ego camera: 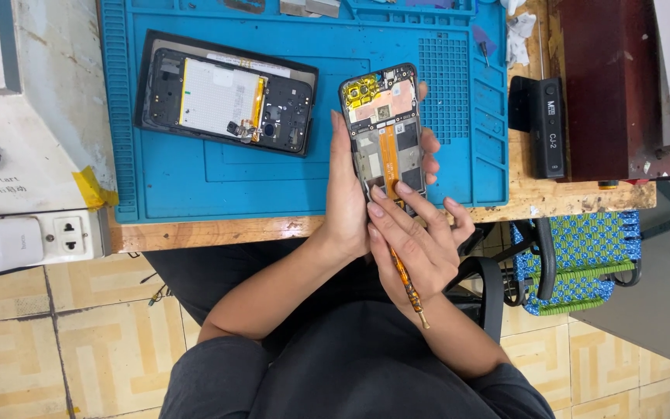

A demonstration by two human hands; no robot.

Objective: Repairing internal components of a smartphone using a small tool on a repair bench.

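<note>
1. Head view: my left hand (348,198) wraps around an opened phone frame (386,128), palm along its left edge and fingertips curled over the right edge, holding it upright above the near edge of the blue work mat (195,186).
2. My right hand (420,240) pinches an orange-handled tool (407,283), fingers pressed together on the shaft; its tip meets the lower part of the frame beside the orange flex cable (388,159), though the tip itself is hidden by my fingers.
3. A second dismantled phone (226,97) lies flat on the mat, well apart to the left; a black box (548,124) sits on the wooden bench (219,231) to the right.
</note>
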